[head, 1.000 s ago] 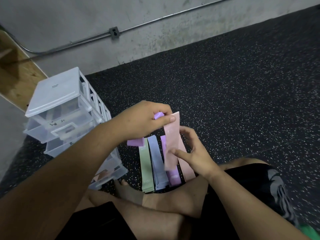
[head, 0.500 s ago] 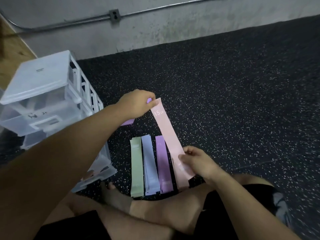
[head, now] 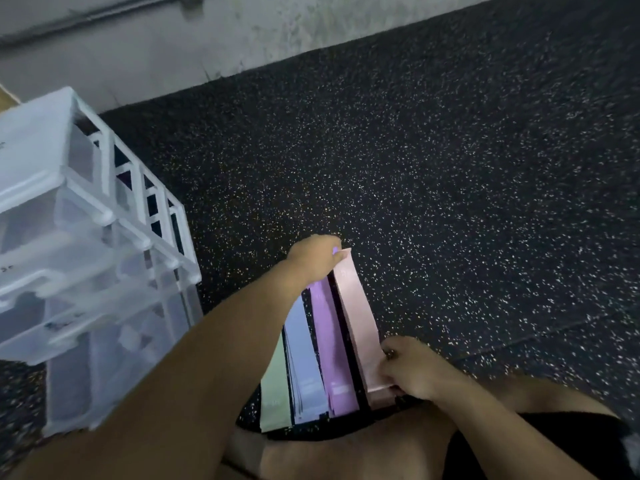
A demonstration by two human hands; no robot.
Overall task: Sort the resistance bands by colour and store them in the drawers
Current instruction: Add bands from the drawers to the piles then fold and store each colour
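Several resistance bands lie side by side on the dark floor in front of my legs: a green band (head: 275,386), a blue band (head: 304,358), a purple band (head: 330,344) and a pink band (head: 358,317) at the right. My left hand (head: 313,256) pinches the far end of the pink band, with a bit of purple showing under the fingers. My right hand (head: 412,370) grips the pink band's near end. The band lies stretched flat between both hands. A clear plastic drawer unit (head: 86,258) stands at the left.
A grey concrete wall (head: 207,39) with a conduit runs along the back. Speckled black rubber flooring (head: 450,168) spreads to the right and ahead. My bare crossed legs (head: 346,452) fill the bottom of the view.
The pink band has come down from a raised, slanted hold to lie flat beside the purple band. Both hands moved lower with it, and the camera swung closer.
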